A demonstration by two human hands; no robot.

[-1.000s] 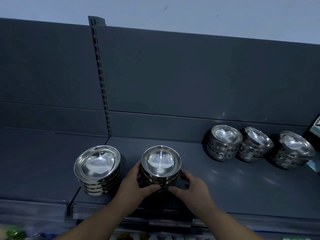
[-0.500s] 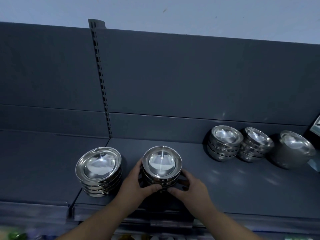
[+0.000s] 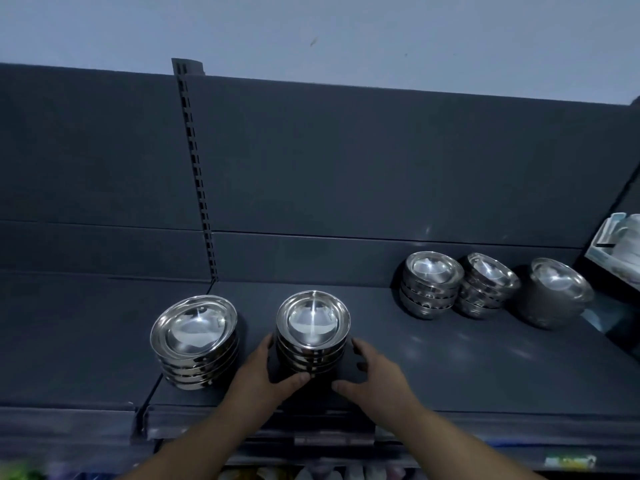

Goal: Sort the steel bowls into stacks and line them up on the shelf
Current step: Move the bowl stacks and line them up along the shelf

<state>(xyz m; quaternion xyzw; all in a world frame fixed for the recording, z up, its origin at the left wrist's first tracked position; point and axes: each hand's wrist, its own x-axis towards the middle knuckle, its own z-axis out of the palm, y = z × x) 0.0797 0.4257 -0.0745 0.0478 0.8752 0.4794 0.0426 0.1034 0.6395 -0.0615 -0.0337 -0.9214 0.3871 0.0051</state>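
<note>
Stack of steel bowls (image 3: 312,329) at the near edge of the shelf (image 3: 450,368), between both hands, left hand (image 3: 258,379) clasping its left side (thumb at the near base), right hand (image 3: 375,379) curled just right of it, contact unclear.

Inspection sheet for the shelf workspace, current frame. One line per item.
surface: dark shelf, two boards meeting at a seam on the left.
job's things: five steel bowl stacks; left stack and middle stack near the front edge; third stack, fourth stack and fifth stack side by side at the right rear.
clutter: nothing seen.
grippers: left hand grips the middle stack; right hand cups its other side, contact unclear.
cables: nothing seen.
surroundings: back panel, slotted upright, pale packaged goods at the right edge.
</note>
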